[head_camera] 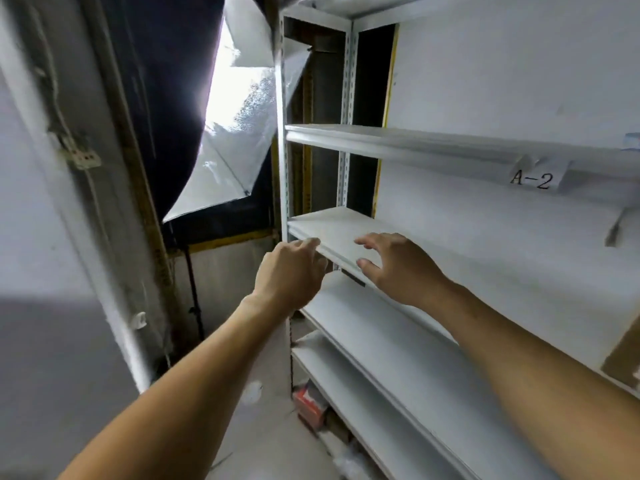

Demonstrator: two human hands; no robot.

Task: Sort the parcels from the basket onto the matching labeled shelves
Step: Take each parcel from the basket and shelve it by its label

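White shelf [332,225]: left hand [289,275] and right hand [398,268] outstretched at front edge, fingers loose, holding nothing.

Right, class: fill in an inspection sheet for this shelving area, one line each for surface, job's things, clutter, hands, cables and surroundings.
Surface: white metal shelf unit with several bare boards; both hands are at the front edge of the middle shelf.
Job's things: a paper label reading A-2 hangs on the upper shelf edge; part of a brown cardboard piece shows at the right edge; no basket seen.
Clutter: a red and white box lies on the floor under the unit.
Hands: left hand and right hand both hold nothing, fingers relaxed.
Cables: a cord runs down the left wall.
Surroundings: a reflective lighting umbrella on a dark stand, left of the shelves.
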